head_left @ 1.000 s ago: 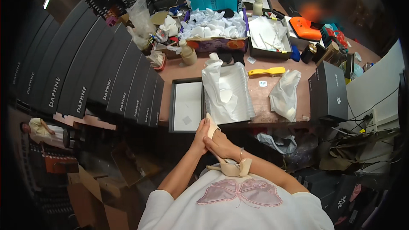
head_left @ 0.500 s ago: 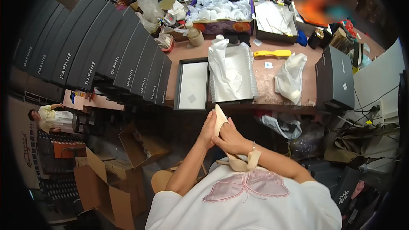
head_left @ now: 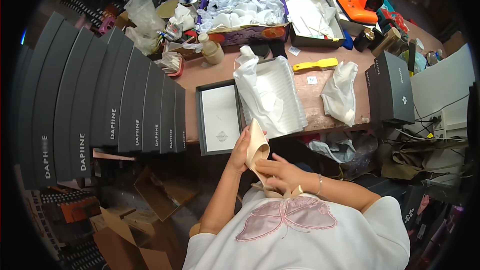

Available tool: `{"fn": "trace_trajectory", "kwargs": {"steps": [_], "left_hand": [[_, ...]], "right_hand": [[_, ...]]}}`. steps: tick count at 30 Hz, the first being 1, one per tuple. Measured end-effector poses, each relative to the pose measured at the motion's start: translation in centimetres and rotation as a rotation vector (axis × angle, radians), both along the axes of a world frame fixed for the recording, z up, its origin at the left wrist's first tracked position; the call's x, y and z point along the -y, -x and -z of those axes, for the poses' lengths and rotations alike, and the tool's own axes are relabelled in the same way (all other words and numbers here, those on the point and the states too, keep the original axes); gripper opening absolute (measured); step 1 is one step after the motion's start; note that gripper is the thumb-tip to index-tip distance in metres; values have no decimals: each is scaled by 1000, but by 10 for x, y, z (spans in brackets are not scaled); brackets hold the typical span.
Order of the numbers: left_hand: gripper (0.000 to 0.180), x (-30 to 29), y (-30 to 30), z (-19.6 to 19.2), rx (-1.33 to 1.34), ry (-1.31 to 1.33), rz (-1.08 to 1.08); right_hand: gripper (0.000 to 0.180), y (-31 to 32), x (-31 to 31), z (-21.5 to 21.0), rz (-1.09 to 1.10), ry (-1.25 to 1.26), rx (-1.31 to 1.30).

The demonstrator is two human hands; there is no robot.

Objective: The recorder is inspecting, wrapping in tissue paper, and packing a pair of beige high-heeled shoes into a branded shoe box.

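A cream pointed-toe heeled shoe (head_left: 256, 142) with an ankle strap is held in front of my chest, its toe pointing away towards the table. My left hand (head_left: 241, 152) is closed around the side of the shoe near the toe. My right hand (head_left: 282, 172) lies over the shoe's opening and back part, fingers stretched out and touching it, thumb apart. Just beyond the toe is a box lined with white ribbed packing sheet (head_left: 290, 97), with a white tissue-wrapped bundle (head_left: 260, 87) inside. The dark open box part with a white inside (head_left: 218, 115) lies beside it.
Dark shoe boxes (head_left: 95, 105) stand stacked at left, and another dark box (head_left: 397, 87) at right. On the table lie a yellow-handled brush (head_left: 315, 64), a white wrapped bundle (head_left: 340, 92), a bottle (head_left: 212, 51) and a bin of crumpled tissue (head_left: 245, 12). Open cartons (head_left: 130, 235) sit at lower left.
The view has shifted. My right hand has drawn back along the shoe towards its heel, its fingers now spread apart. The left hand still holds the shoe near the toe.
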State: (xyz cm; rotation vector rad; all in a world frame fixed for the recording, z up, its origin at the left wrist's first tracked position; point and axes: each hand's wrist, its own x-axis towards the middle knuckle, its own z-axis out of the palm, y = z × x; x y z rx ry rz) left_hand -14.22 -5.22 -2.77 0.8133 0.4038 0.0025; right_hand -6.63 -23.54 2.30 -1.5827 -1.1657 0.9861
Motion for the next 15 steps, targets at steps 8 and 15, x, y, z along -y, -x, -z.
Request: {"fn": "trace_trajectory", "kwargs": {"steps": [8,15], "left_hand": [[67,18,-11,-8,-62,469,-226],[71,38,-22,-21,-88,357,-387]], "right_hand": [[36,-136,-78,100,341,189,780],[25,-151,-107,143,252,193,786]]}}
